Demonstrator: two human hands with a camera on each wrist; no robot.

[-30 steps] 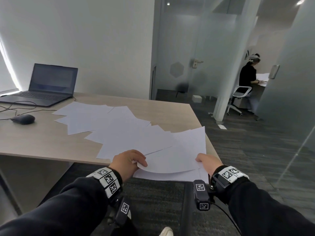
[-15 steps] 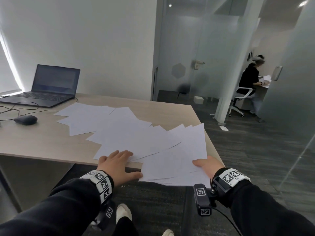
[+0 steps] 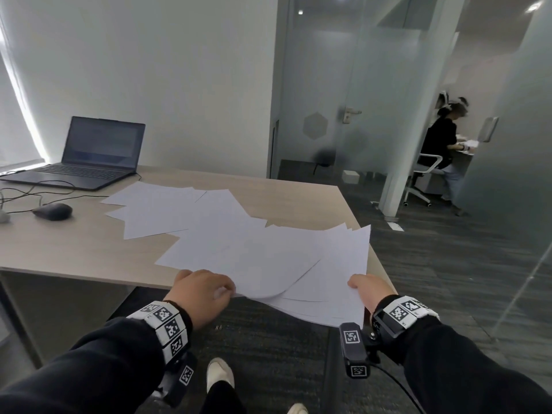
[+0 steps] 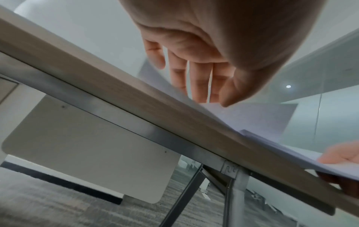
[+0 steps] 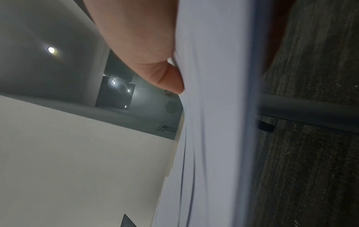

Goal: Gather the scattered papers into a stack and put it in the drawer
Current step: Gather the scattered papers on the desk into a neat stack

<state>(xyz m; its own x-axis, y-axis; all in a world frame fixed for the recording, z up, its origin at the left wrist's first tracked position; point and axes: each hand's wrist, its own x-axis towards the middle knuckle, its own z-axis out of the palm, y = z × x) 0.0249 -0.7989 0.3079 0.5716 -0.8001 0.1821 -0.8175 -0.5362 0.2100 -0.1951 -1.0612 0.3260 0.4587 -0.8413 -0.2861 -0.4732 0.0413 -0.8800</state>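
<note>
Head view: gathered papers are overhanging the bench edge at 5 o'clock, the right hand pinching their near right corner, thumb lying on top. The left hand is lying knuckles-up at the sheaf's left edge, at 6 o'clock, thumb touching paper; whether its grip is closing on a sheet, cannot tell. More scattered sheets are fanning toward 11 o'clock. A laptop and mouse are sitting at 10 o'clock; another person is sitting at 2 o'clock behind glass.

Left wrist view: fingers are reaching forward, loosely bent, tips meeting paper above the bench edge.

Right wrist view: thumb is pressing onto the blurred sheaf; carpet is lying at 3 o'clock.
</note>
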